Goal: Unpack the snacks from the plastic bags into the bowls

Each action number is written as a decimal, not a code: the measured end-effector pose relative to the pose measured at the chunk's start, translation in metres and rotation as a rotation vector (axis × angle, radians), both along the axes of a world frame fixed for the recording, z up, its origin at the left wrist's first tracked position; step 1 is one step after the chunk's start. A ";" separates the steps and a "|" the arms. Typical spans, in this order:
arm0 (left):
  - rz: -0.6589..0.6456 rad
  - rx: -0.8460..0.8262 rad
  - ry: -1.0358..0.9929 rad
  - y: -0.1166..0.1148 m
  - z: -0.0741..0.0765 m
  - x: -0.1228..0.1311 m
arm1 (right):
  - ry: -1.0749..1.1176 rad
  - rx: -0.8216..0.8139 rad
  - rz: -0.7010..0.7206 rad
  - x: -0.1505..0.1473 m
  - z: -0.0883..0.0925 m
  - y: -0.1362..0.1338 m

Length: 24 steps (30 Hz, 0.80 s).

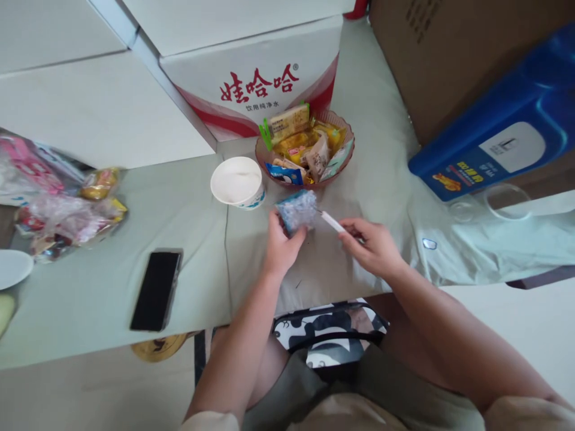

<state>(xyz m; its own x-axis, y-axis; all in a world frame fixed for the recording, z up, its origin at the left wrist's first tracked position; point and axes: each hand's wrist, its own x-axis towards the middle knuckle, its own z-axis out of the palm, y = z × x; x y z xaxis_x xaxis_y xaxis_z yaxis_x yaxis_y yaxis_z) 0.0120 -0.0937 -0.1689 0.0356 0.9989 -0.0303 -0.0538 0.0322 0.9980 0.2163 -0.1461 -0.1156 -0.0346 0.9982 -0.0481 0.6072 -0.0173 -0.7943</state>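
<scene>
My left hand (284, 245) is closed around a small blue package with a crinkled, clear, bubble-like wrapping (298, 209), held just above the table in front of the snack bowl. In my right hand (371, 244) is a slim white-handled tool (332, 222), pinched between thumb and fingers. Its thin dark tip points at the package's right side; whether it touches cannot be made out. Behind the package, a white paper tub (238, 181) stands upright. A pinkish glass bowl (330, 177) full of wrapped snacks sits to the right of the tub.
A black phone (157, 290) lies on the pale tablecloth (193, 209) at left, with bagged snacks (72, 218) beyond it. White cartons (265, 84) stand at the back. A large blue container (494, 131) and a brown box (395, 66) are at right.
</scene>
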 end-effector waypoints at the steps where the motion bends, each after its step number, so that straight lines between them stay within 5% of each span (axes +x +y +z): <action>1: -0.023 0.015 0.025 -0.001 -0.002 0.003 | 0.062 -0.003 0.024 -0.006 0.002 0.000; 5: -0.037 0.043 -0.046 0.000 -0.003 0.006 | 0.061 -0.078 0.090 -0.016 0.007 0.007; 9: 0.147 0.019 -0.141 0.011 0.001 -0.011 | -0.047 -0.193 0.251 -0.005 0.007 0.009; 11: 0.193 0.051 -0.104 0.012 0.003 -0.021 | -0.158 -0.181 0.172 0.003 0.002 0.009; 14: 0.119 0.130 0.101 0.005 0.004 -0.030 | -0.355 0.034 -0.051 0.009 -0.010 0.010; 16: 0.039 0.171 0.291 0.000 0.007 -0.031 | -0.404 0.220 -0.080 0.008 -0.017 0.010; 20: 0.101 0.293 0.542 -0.003 0.016 -0.034 | -0.336 0.391 0.016 -0.003 -0.021 0.007; 24: 0.133 0.044 0.324 0.001 0.022 -0.038 | -0.181 0.386 0.243 -0.017 -0.020 0.002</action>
